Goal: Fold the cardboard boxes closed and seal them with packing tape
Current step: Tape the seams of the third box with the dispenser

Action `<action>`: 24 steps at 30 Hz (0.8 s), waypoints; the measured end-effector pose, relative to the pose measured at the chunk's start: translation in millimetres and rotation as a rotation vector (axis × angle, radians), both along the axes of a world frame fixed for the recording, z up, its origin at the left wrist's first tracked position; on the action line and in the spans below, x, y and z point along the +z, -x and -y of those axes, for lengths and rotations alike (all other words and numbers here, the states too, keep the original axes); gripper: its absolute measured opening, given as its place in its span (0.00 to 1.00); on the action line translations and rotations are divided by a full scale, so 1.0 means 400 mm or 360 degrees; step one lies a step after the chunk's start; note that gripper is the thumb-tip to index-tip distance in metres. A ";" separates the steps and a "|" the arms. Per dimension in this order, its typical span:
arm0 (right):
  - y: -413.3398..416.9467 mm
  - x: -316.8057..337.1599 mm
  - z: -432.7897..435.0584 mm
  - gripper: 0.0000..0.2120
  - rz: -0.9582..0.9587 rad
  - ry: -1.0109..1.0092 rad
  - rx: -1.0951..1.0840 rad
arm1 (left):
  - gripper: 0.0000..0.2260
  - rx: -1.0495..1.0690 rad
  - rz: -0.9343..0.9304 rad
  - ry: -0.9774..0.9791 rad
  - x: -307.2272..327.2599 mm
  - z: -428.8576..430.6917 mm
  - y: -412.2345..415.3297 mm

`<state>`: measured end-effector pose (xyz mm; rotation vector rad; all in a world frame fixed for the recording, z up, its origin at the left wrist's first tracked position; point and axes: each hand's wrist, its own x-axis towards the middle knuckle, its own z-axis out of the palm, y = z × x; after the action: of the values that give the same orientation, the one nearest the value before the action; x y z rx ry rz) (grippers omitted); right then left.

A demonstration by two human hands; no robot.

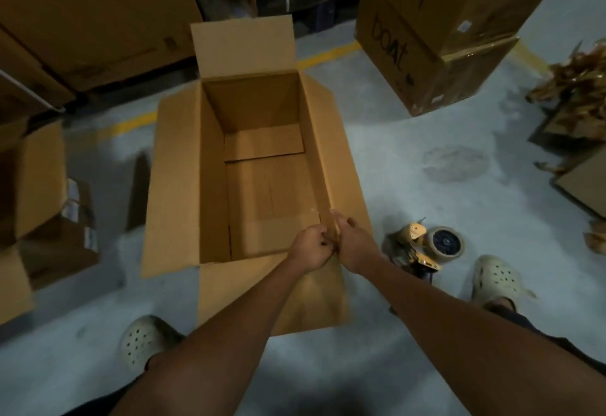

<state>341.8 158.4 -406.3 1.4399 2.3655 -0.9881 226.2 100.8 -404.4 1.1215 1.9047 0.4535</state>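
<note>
The left hand (310,247) and right hand (355,245) are both pinching the open box (213,186) at its near corner, likely starting the flaps. The tape dispenser (423,247) is lying within reach.

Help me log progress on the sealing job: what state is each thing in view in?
cardboard box: top open, four flaps spread, nothing inside.
left hand: fingers curled, pinching the box's near right corner.
right hand: gripping the same corner.
tape dispenser: lying on the floor, untouched.
stacked printed boxes: closed, taped.
side box: flaps open.
</note>
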 end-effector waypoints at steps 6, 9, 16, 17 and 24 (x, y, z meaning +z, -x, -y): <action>0.020 0.037 0.043 0.27 0.0005 0.0030 -0.0192 | 0.17 -0.0163 -0.0449 0.0396 0.000 0.072 0.059; 0.021 0.054 0.082 0.20 0.0135 -0.0045 -0.0130 | 0.15 -0.0136 -0.0239 0.0383 0.005 0.108 0.081; -0.011 0.068 0.182 0.14 0.0143 0.0241 -0.0656 | 0.08 0.0270 -0.0349 0.0248 0.047 0.235 0.111; -0.013 0.073 0.190 0.15 0.0079 0.0306 -0.0715 | 0.10 0.0294 -0.0448 0.0234 0.053 0.255 0.118; -0.010 0.124 0.181 0.11 -0.0196 0.0511 -0.1011 | 0.23 0.0283 -0.0682 0.0735 0.124 0.297 0.152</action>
<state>345.8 85.8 -356.8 2.0761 1.7107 -1.5501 165.5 -17.8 -354.8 0.7838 2.3341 -0.1525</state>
